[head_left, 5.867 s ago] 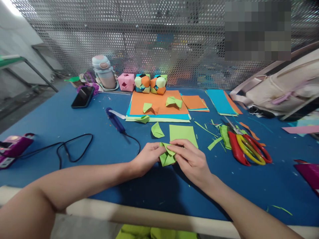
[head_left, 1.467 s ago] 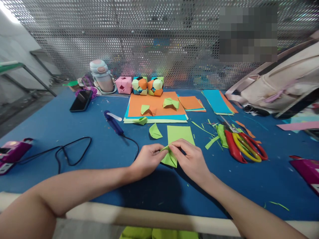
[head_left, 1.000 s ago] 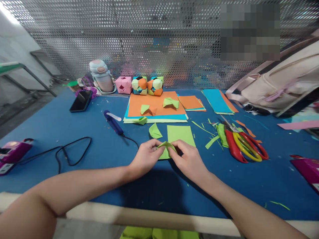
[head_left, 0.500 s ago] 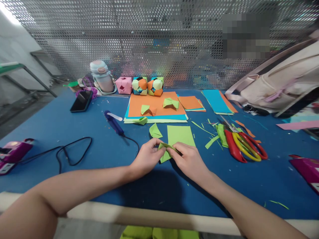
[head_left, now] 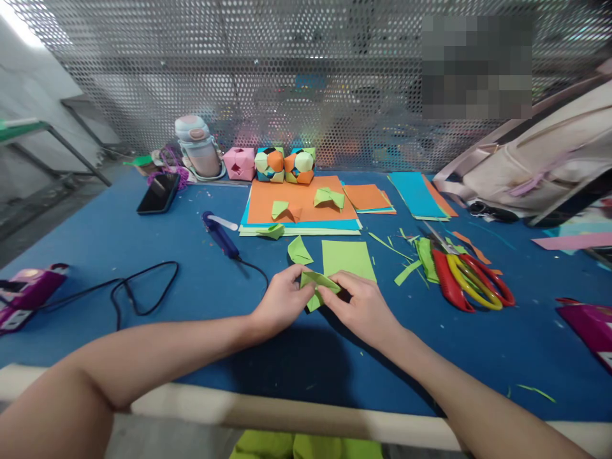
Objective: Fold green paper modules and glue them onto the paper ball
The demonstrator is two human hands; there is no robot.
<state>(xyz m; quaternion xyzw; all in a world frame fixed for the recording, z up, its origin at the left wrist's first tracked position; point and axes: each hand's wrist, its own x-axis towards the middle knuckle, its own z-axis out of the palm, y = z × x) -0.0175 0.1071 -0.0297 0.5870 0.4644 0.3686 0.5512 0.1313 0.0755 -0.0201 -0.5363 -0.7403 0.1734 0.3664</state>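
Between my two hands is a folded piece of green paper [head_left: 315, 302], pinched just above the blue table. My left hand [head_left: 283, 298] grips its left side with thumb and fingers. On the right side, my right hand [head_left: 359, 302] holds it with the thumb pressed on the front. A flat green paper square [head_left: 349, 258] lies just beyond my right hand. Another folded green piece [head_left: 299, 250] rests beyond my left fingertips. Farther back, folded units in green [head_left: 329, 198] and green-orange [head_left: 287, 210] sit on a stack of coloured sheets [head_left: 268, 191].
Scissors with red and yellow handles [head_left: 471, 280] lie right, beside green paper scraps [head_left: 406, 273]. A corded blue tool [head_left: 220, 237] is left of the stack. Paper balls [head_left: 270, 164], a bottle [head_left: 199, 150] and a phone [head_left: 159, 193] stand or lie behind; a bag [head_left: 540, 153] is back right.
The folded green paper has tilted, so more of its upper flap shows between my thumbs. Both hands stay in nearly the same place; the view has shifted slightly.
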